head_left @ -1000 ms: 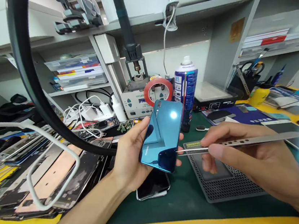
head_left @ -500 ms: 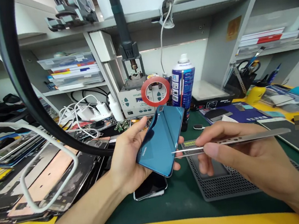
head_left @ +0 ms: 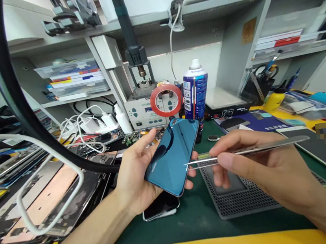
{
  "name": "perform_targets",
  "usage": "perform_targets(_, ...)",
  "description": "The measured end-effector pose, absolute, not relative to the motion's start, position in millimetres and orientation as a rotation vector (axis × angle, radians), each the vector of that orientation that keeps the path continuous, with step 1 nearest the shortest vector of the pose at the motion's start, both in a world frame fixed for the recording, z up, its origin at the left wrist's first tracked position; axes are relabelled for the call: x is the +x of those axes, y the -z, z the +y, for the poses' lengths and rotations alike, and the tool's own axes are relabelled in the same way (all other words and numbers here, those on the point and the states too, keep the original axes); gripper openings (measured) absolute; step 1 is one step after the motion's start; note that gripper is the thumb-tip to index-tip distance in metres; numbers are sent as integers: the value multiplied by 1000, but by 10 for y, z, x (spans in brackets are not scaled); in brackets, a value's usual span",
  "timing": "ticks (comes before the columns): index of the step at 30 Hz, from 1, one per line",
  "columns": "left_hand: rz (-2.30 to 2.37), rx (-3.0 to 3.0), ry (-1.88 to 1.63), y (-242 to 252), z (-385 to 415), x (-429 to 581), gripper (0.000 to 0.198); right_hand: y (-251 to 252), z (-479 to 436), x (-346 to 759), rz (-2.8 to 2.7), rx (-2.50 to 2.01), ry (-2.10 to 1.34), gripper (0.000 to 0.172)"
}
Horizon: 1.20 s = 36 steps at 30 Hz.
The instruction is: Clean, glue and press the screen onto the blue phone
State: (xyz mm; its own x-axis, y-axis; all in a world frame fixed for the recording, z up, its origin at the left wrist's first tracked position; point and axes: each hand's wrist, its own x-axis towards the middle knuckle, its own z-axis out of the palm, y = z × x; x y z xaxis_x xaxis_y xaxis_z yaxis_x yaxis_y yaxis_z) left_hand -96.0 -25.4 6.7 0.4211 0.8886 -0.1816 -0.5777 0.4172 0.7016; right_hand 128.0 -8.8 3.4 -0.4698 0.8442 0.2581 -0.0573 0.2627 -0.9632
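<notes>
A glossy blue phone lies tilted in my left hand, its back facing up, with my thumb at its upper left side and fingertips showing past its right edge. Metal tweezers are pinched between the thumb and fingers of my right hand. Their two tips are slightly apart and point left, at the right part of the phone's back; whether they touch it I cannot tell. Below the blue phone, another phone rests on the green mat.
A grey perforated pad lies under my right hand. Flat device parts are piled at left beside a white cable loop. Behind stand a spray can, a red ring and a machine. A black hoop crosses the left.
The surroundings have shifted slightly left in the view. Both hands, the blue phone and the tweezers appear slightly further left too, with the same holds kept.
</notes>
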Motion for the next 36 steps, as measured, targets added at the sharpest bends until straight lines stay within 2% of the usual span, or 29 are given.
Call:
perform_targets(17,619,557,-951,-68,-237,-953,61,-26,-67,1262,-1649,-683,-1324,11)
perform_targets(24,722,581,-1078,-74,-223,-887,59,-2,-37,1291,-1525,-784,-1230,18)
perform_targets(30,784,611,-1151,-59,-232,-838,49,-19,-44,1259,-1443,-869,-1213,23)
perform_targets(36,772,786,-1268,41,-257,-796,33,-24,-130,1186,-1431,-818,-1233,21)
